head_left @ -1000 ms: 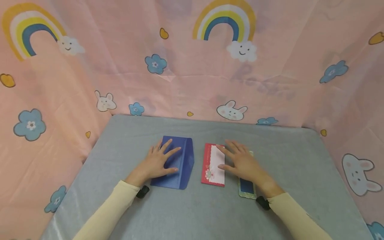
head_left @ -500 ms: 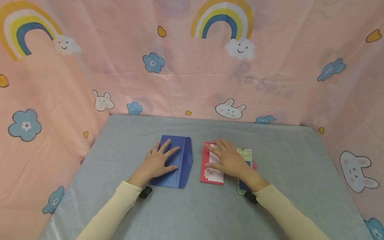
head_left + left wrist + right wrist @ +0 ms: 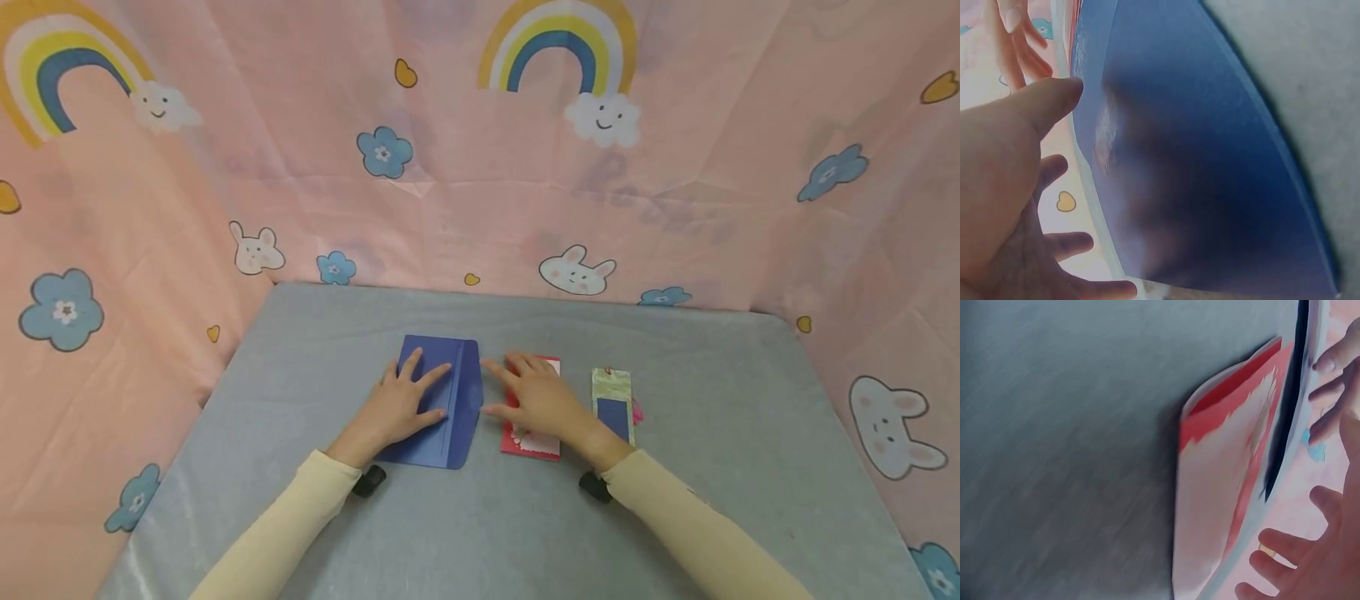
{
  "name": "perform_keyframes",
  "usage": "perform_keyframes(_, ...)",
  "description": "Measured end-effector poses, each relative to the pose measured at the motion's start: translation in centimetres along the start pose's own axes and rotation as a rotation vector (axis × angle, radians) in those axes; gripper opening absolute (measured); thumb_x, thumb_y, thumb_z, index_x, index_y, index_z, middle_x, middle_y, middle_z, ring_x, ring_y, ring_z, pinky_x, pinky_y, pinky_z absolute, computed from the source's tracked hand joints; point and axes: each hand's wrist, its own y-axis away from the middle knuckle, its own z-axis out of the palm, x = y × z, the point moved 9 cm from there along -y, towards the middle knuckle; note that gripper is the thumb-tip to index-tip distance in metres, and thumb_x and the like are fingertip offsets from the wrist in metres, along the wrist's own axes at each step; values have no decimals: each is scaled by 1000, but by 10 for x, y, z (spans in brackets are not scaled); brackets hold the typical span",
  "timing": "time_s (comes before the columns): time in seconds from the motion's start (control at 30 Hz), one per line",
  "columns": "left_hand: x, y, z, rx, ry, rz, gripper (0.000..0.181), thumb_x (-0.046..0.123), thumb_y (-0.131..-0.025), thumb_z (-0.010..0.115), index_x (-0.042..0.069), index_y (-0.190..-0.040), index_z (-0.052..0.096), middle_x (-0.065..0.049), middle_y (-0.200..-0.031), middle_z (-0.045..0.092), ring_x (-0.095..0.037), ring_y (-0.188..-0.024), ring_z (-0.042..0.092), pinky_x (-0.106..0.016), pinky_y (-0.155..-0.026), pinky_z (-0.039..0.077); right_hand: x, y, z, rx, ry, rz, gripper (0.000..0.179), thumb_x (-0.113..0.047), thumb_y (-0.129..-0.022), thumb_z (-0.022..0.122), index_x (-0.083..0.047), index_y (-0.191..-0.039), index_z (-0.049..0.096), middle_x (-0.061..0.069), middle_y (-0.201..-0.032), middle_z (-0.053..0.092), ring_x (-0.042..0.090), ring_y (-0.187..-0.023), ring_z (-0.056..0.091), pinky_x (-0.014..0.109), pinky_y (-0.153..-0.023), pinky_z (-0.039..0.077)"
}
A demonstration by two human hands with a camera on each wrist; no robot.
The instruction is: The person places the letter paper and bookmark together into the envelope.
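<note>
A blue envelope [image 3: 467, 417] lies on the grey cloth, its flap towards the right. Over its body my left hand [image 3: 392, 408] is spread, fingers straight. In the left wrist view that hand [image 3: 997, 194] shows a gap between its fingers and the envelope [image 3: 1210, 125]. My right hand [image 3: 546, 402] hovers over a red and white folded card [image 3: 540, 446] with a flower print, covering much of it. Its thumb and index fingertip reach to the envelope's flap edge. In the right wrist view the card [image 3: 1210, 494] lies apart from the right hand's fingers [image 3: 1285, 547].
Right of the card lies a narrow green piece [image 3: 613, 385] with a dark blue panel and something pink at its side; the right forearm hides its lower end. Grey cloth covers the table [image 3: 465, 542]. A pink printed curtain [image 3: 465, 208] stands behind and at both sides.
My right hand has moved left, from between the green piece and the card to over the card and up to the envelope's flap. The left hand has stayed nearly still over the envelope.
</note>
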Motion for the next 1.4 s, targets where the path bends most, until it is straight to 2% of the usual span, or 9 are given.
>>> perform_keyframes(0.17, 1, -1, 1, -12, 4, -13, 74, 52, -89, 66, 31, -153, 37, -27, -161, 23, -66, -136, 31, -70, -96, 44, -10, -8, 3, 27, 1, -31, 75, -60, -88, 62, -26, -152, 40, 15, -149, 49, 36, -141, 43, 58, -117, 30)
perform_keyframes(0.43, 3, -4, 3, -16, -8, -28, 72, 53, -89, 66, 31, -152, 39, -29, -160, 24, -65, -134, 34, -69, -96, 45, -16, -18, 7, 48, -45, -35, 75, -56, -88, 65, -20, -151, 44, 12, -140, 57, 34, -135, 48, 57, -115, 33)
perform_keyframes(0.63, 3, -6, 5, -19, -36, -41, 73, 56, -88, 66, 31, -152, 40, -31, -160, 23, -65, -135, 34, -68, -96, 46, -17, -21, 15, 33, -68, -15, 75, -56, -89, 64, -20, -151, 42, 10, -141, 56, 31, -135, 48, 56, -115, 32)
perform_keyframes(0.97, 9, -6, 11, -30, -74, -19, 80, 60, -81, 70, 30, -150, 43, -34, -158, 24, -70, -131, 33, -67, -93, 48, -18, -24, 27, 23, -78, -6, 77, -54, -88, 67, -16, -151, 43, 13, -144, 54, 33, -136, 47, 59, -116, 30)
perform_keyframes(1.13, 9, -6, 12, -40, -64, -33, 83, 64, -81, 69, 30, -151, 42, -33, -159, 23, -70, -132, 31, -67, -93, 48, -20, -24, 28, 21, -64, -11, 78, -55, -88, 66, -15, -150, 43, 13, -145, 53, 33, -137, 47, 58, -116, 30)
perform_keyframes(1.4, 9, -10, 15, -26, -102, -41, 83, 63, -82, 68, 30, -152, 39, -33, -158, 26, -69, -130, 36, -66, -92, 49, -23, -23, 25, 31, -95, 0, 77, -52, -87, 69, -14, -149, 45, 15, -141, 54, 34, -135, 48, 58, -113, 33)
